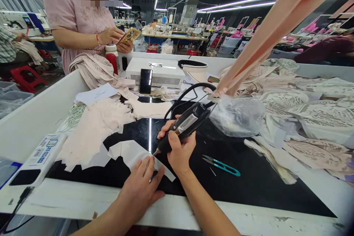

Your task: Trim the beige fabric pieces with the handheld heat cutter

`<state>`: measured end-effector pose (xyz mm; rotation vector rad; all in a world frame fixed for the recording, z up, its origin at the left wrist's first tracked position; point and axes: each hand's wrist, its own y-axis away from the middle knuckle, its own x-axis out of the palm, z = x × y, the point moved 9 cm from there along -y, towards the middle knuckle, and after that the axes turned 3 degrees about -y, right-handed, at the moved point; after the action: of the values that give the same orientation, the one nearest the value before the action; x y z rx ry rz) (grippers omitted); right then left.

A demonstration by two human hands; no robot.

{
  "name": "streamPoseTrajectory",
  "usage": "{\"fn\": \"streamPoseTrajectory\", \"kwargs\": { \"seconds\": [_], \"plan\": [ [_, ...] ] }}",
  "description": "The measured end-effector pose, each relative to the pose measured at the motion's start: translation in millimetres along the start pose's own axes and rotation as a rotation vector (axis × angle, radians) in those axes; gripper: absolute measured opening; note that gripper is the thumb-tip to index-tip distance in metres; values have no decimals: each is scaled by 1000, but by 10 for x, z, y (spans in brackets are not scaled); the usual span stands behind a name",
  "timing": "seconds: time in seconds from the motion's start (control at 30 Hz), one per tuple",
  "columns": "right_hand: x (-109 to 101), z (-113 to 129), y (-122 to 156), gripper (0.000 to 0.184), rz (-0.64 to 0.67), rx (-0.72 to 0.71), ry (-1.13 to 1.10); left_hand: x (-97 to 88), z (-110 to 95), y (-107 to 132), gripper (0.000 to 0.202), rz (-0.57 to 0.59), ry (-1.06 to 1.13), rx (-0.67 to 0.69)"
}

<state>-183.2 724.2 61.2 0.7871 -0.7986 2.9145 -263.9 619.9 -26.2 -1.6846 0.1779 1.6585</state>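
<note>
My right hand (181, 149) is wrapped around a black corded power tool (190, 121) with a metal plate on its side. The tool slants down to the left, and its narrow tip is at a pale fabric piece (128, 153). Pressed flat over that piece, my left hand (141, 180) has its fingers spread close to the tip. A thin shiny strip shows between those fingers; what it is I cannot make out. Left of the hands lies a pile of cream fabric pieces (94, 129). Teal thread snips (222, 166) rest on the black work surface (221, 188) to the right.
A clear plastic bag (238, 116) and peach straps (265, 33) hang at right. Lace pieces (293, 99) cover the right side. Behind are a white vented box (155, 72) and a phone (145, 81). A white device (38, 158) stands left. A person (80, 25) holds a phone across the table.
</note>
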Motion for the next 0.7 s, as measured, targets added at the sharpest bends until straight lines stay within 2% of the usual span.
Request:
{"fn": "streamPoseTrajectory", "kwargs": {
  "seconds": [0.23,0.4,0.53,0.6,0.7],
  "plan": [
    [18,-44,33,20,24,-14,23,10,-1,16,69,12,1,3],
    [12,29,-17,23,18,-28,11,-219,41,-31,54,-53,87,4],
    [-64,181,-37,32,-12,-25,6,-413,232,-40,32,-59,159,32],
    [-97,257,-16,34,-10,-20,-3,-422,380,-6,39,-27,176,51],
    [-139,336,47,34,-3,-4,-11,-335,561,65,54,58,179,74]
  ]
}}
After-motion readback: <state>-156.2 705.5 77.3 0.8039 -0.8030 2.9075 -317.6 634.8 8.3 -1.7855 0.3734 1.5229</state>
